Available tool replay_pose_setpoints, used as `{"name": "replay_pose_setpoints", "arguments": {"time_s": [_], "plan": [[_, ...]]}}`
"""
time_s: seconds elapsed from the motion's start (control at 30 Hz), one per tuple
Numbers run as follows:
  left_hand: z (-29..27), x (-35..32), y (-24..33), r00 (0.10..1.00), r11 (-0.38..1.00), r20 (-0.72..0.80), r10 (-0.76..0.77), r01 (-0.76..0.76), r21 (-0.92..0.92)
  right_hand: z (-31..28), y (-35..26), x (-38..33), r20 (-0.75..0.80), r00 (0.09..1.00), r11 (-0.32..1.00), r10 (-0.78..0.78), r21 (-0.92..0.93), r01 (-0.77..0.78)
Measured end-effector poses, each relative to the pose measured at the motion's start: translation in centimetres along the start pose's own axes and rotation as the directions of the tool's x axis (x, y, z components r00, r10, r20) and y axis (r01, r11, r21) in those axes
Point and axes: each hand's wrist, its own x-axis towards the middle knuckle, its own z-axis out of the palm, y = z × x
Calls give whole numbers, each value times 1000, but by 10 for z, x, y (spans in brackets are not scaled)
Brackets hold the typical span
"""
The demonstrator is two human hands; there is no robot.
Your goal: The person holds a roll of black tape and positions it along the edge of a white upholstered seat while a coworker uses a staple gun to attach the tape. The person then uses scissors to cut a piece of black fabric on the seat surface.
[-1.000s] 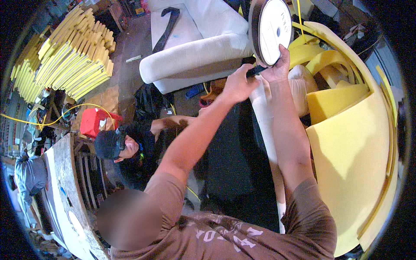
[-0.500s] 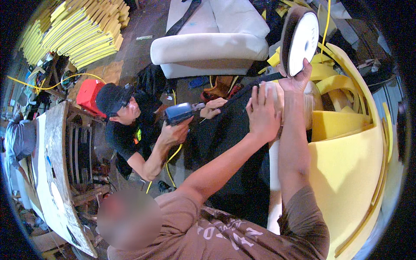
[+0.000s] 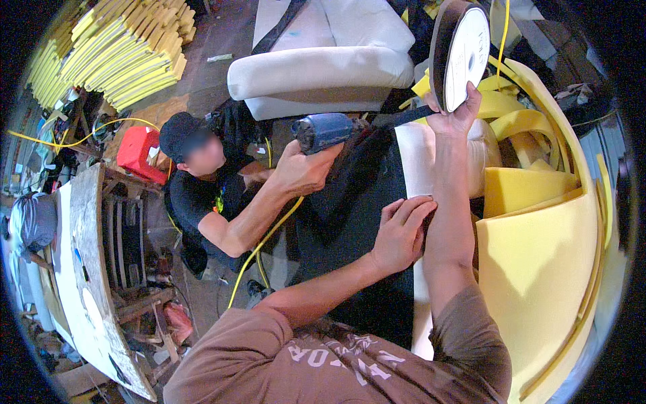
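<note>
My right hand is closed on the lower rim of a roll of dark strap with a white side disc. From it the dark strap runs left to the blue pneumatic staple gun in a co-worker's hand. My left hand is lower down, beside my right forearm. Its fingers are bent and pressed together at the edge of white fabric, which covers a padded piece. Black cloth hangs over the side of this piece. The gun's tip and the strap's end are hard to make out.
A yellow air hose trails from the gun. Yellow foam sheets stand at my right. Beyond is a white padded seat. Stacked foam strips, a red box and a white-topped table lie leftward, with another person.
My left hand has moved down and its spread fingers have drawn together. The co-worker's staple gun has moved right and up, over the strap. My right hand keeps the roll, barely shifted.
</note>
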Motion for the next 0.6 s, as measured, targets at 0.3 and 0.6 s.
{"name": "replay_pose_setpoints", "arguments": {"time_s": [0.3, 0.6], "plan": [[-7, 0, 4, 995, 993, 98, -28, 17, 117, -12, -4, -2, -6, 1000, 999, 20, 27, -20], [-7, -6, 4, 995, 988, 100, -9, -6, 155, -10, -2, -7, -183, 983, 999, 11, 39, -4]]}}
